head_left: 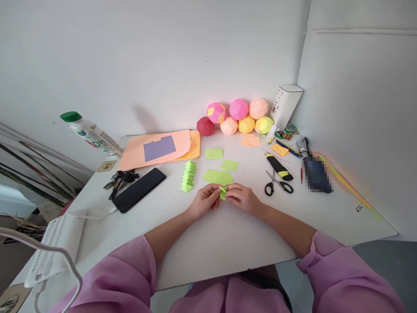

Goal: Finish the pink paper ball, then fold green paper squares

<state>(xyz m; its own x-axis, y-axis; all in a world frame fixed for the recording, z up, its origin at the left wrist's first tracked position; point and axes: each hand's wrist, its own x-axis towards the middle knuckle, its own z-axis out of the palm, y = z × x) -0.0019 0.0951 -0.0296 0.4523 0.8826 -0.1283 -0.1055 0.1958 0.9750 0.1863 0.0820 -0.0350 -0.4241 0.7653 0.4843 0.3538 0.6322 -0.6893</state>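
Between my two hands is a small folded piece of lime-green paper (223, 193). My left hand (206, 201) pinches its left side with thumb and fingers. From the right, my right hand (243, 198) grips the same piece with its fingertips. Just beyond the hands lies a lime-green paper sheet (217, 176), with two smaller green paper pieces, one a rectangle (214, 153) and the other a slip (230, 165), farther back. Left of them is a row of stacked folded green paper units (188, 176).
Faceted paper balls (239, 109) are piled against the wall. Scissors (276, 183) and a utility knife (279, 166) lie to the right. On the left are a phone (139, 190), keys (121, 180), peach paper sheets (132, 154), a bottle (94, 135) and a white power strip (58, 243).
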